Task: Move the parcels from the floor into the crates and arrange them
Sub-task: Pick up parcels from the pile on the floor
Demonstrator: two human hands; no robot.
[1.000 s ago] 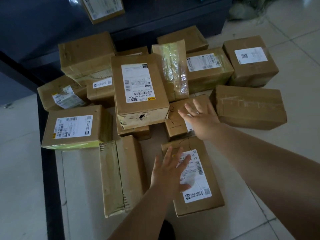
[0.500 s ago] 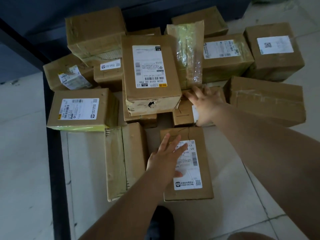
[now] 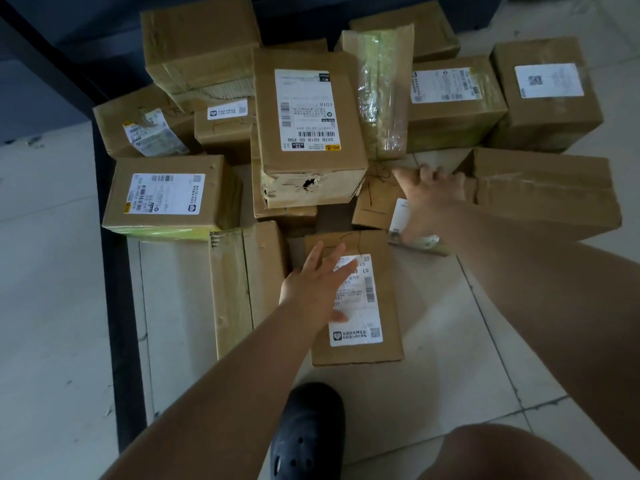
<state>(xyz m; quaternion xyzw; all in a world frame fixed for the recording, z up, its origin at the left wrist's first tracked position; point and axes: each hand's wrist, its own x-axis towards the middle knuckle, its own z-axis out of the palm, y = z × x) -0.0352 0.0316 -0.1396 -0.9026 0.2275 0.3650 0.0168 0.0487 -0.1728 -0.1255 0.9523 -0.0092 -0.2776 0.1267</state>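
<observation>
Several brown cardboard parcels lie piled on the tiled floor. My left hand [image 3: 317, 285] rests flat, fingers apart, on the nearest parcel [image 3: 384, 306], which has a white label. My right hand [image 3: 431, 199] lies on a small parcel [image 3: 374, 206] behind it, fingers hooked over its far edge. That parcel's near right corner looks tilted up. A large labelled parcel [image 3: 308, 133] sits on top of the pile, just left of my right hand. No crate is in view.
A long parcel [image 3: 543, 192] lies right of my right hand, and a taped one [image 3: 242, 282] left of my left hand. Dark furniture [image 3: 69, 46] stands behind the pile. A dark floor strip [image 3: 110, 271] runs down the left. My shoe [image 3: 308, 434] is near the bottom.
Both hands have reached forward and down. The left has settled onto the nearest parcel. The right has closed over the small parcel's far edge, which has shifted slightly.
</observation>
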